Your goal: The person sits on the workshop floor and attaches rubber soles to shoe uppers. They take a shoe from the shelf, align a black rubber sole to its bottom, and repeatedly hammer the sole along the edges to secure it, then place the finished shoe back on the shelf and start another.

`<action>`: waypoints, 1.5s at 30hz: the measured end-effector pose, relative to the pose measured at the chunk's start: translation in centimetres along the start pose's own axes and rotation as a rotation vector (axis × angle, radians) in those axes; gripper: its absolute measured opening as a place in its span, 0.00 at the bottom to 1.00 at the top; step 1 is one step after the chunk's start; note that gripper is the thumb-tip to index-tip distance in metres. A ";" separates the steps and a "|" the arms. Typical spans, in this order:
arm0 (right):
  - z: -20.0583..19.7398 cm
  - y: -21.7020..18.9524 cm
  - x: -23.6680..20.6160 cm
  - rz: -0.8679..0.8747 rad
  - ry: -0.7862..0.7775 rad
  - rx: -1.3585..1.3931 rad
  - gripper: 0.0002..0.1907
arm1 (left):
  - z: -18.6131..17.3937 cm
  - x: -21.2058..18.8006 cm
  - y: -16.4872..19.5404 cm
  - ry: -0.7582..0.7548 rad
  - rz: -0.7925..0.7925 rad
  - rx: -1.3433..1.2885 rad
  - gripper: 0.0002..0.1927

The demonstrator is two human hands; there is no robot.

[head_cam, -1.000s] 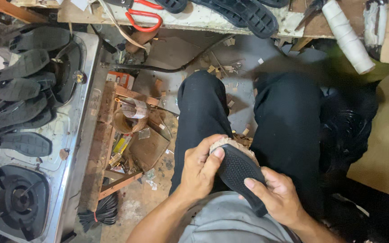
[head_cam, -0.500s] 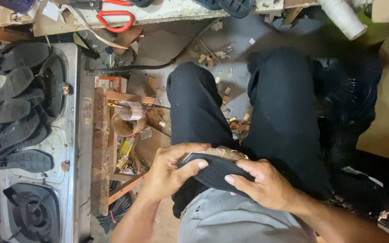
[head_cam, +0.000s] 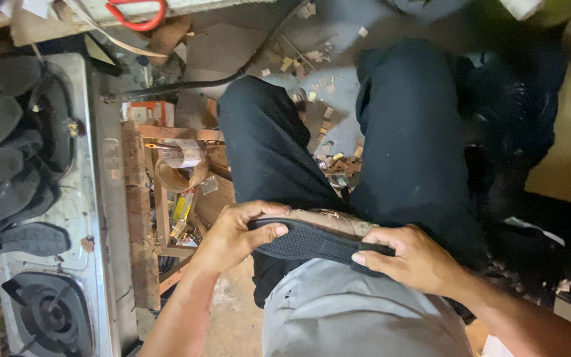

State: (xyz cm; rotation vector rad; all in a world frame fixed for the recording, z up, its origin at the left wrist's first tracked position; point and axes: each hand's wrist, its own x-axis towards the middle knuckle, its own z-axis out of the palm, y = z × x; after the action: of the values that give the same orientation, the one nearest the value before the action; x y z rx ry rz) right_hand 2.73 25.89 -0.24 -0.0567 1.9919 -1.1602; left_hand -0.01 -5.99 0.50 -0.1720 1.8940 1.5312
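My left hand (head_cam: 232, 235) has its grip clamped on the toe end of the black shoe sole (head_cam: 312, 241), thumb on the tread, and my right hand (head_cam: 414, 258) pinches the other end shut, so the sole lies flat across my lap, pressed down onto the tan shoe upper (head_cam: 328, 219) beneath it, probably to seat the two together. Left of the sole, more black soles (head_cam: 14, 158) sit on the gas stove (head_cam: 67, 218), red scissors (head_cam: 137, 13) far above it. Versus half a second ago the sole sits much the same in my hands; mainly the view has shifted.
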 end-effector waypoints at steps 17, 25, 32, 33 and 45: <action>1.0 0.6 0.8 0.020 0.154 -0.032 0.17 | 2.7 2.4 4.6 -0.195 0.202 0.722 0.20; 1.6 0.7 1.0 0.029 0.194 -0.010 0.17 | 3.4 2.9 4.6 -0.229 0.292 0.760 0.19; -0.1 0.2 0.2 -0.010 0.172 0.184 0.15 | 3.4 1.2 3.6 -0.042 0.225 0.621 0.19; -0.6 -0.1 -0.1 0.006 0.176 0.370 0.19 | 3.6 0.9 3.6 0.033 0.190 0.537 0.18; -5.4 -2.5 6.6 -0.423 0.512 0.645 0.18 | 8.3 3.5 5.2 0.507 0.596 0.383 0.14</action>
State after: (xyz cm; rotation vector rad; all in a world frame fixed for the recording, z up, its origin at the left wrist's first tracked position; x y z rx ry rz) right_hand -6.16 25.59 -1.13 0.1751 1.9692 -2.2278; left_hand -1.73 4.16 2.16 0.2213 2.7896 1.5389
